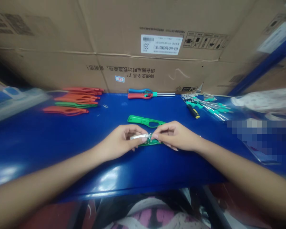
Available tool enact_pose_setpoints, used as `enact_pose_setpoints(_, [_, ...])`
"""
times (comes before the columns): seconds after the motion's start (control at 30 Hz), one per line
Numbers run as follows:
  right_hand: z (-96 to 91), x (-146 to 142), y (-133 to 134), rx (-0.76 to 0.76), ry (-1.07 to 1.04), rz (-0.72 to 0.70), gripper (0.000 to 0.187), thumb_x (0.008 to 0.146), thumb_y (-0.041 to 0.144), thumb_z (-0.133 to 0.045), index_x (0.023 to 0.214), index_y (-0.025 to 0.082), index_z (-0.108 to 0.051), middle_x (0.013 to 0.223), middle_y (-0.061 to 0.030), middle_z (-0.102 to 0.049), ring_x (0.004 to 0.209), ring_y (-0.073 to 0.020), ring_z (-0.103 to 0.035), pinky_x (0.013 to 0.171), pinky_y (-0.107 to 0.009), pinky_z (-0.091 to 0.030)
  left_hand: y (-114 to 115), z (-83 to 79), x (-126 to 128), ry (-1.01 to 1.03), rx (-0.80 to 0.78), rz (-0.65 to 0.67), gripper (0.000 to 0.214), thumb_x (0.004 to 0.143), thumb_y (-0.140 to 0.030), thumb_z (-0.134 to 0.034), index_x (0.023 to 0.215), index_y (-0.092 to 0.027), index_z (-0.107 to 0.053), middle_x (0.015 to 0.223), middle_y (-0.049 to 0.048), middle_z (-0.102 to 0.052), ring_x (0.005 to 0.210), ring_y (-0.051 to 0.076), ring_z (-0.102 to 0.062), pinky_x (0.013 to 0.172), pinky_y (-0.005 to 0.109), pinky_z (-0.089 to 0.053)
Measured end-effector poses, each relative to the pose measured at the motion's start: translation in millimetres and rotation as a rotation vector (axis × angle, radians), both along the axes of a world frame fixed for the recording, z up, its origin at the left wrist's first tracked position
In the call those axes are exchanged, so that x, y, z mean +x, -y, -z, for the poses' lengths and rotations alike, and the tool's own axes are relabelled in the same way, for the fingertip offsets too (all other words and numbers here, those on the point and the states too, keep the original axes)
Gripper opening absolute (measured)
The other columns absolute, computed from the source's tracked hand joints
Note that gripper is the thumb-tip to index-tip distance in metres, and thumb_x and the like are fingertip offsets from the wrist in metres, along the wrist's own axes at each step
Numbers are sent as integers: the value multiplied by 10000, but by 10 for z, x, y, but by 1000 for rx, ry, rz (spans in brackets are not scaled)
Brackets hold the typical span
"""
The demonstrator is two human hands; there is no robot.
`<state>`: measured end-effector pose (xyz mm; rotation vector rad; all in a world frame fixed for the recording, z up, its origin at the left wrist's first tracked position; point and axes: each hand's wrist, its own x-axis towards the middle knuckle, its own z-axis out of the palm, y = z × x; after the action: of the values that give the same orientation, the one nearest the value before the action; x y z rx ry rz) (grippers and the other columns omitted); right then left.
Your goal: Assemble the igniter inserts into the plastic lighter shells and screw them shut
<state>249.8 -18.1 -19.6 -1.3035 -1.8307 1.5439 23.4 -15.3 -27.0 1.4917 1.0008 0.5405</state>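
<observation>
My left hand point(124, 140) pinches a small silvery metal blade piece point(139, 136) above the blue table. My right hand point(175, 135) is closed in a pinch at the blade's right end, fingertips almost meeting the left ones. Under both hands lies a green plastic handle part point(150, 143), mostly hidden. A second green plastic handle half point(145, 121) lies flat just beyond my hands.
A pile of red, orange and green handle halves point(77, 100) lies far left. An assembled red-and-blue tool point(147, 93) rests by the cardboard boxes point(133, 44). Metal blades with teal parts and a yellow-tipped screwdriver point(193, 111) sit in a clear bag at right. The blue table point(62, 140) has a near edge.
</observation>
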Motion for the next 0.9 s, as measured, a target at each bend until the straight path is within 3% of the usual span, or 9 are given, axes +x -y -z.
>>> enact_pose_setpoints(0.4, [8, -27, 9, 7, -47, 17, 273, 854, 377, -682, 889, 110, -724, 512, 63, -507, 415, -44, -373, 395, -200, -263, 20, 10, 24, 3, -26, -51, 311, 807, -337, -767, 1023, -115, -739, 716, 8, -673, 570, 79, -524, 510, 179, -438])
enact_pose_setpoints(0.67, [-6, -59, 0, 22, -58, 53, 197, 821, 324, -705, 822, 134, -755, 681, -10, -656, 587, -84, -508, 519, -212, -377, 37, 28, 26, 20, -31, -70, 309, 797, -341, -779, 1022, -131, -750, 759, 27, -710, 594, 90, -544, 515, 179, -434])
enact_pose_setpoints(0.9, [-8, -73, 11, 5, -45, 83, 201, 831, 326, -706, 804, 128, -718, 570, 36, -584, 458, -51, -451, 428, -187, -334, 53, 28, 50, 27, 10, -98, 319, 802, -351, -773, 1017, -116, -758, 767, 36, -717, 570, 83, -554, 501, 175, -449])
